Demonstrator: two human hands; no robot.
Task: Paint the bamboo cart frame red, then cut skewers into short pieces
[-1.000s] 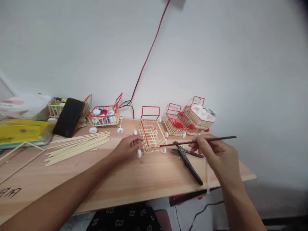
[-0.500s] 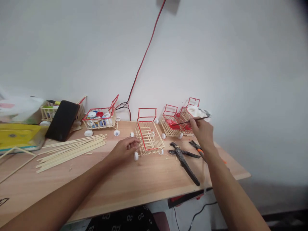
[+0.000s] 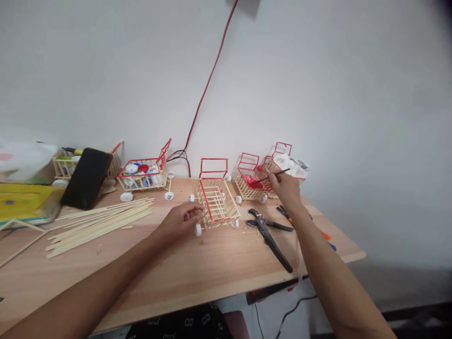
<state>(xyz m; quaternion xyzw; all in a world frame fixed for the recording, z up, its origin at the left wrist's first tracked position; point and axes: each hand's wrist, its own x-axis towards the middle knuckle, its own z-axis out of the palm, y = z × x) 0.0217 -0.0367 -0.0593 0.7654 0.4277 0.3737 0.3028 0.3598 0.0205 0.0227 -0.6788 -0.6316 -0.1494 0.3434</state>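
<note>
A miniature shopping cart (image 3: 216, 200) made of thin sticks stands at the middle of the table, its handle frame and part of its top rim painted red, with white wheels. My left hand (image 3: 183, 217) is at its left side, curled fingers against the rim. In my right hand (image 3: 286, 188) a thin dark paintbrush (image 3: 281, 172) is pinched. The brush's tip reaches into a red paint container (image 3: 253, 183) sitting inside another stick cart (image 3: 247, 193) with a red handle.
Pliers (image 3: 270, 240) and orange-handled tools (image 3: 284, 212) lie right of the middle cart. To the left are loose wooden sticks (image 3: 102, 226), a phone (image 3: 86, 179), a yellow package (image 3: 24, 200) and a cart filled with bottle caps (image 3: 143, 174). A cable (image 3: 212, 75) runs down the wall.
My right hand has shifted slightly left and down, and the brush with it, its tip still at the red paint. My left hand stays beside the middle cart.
</note>
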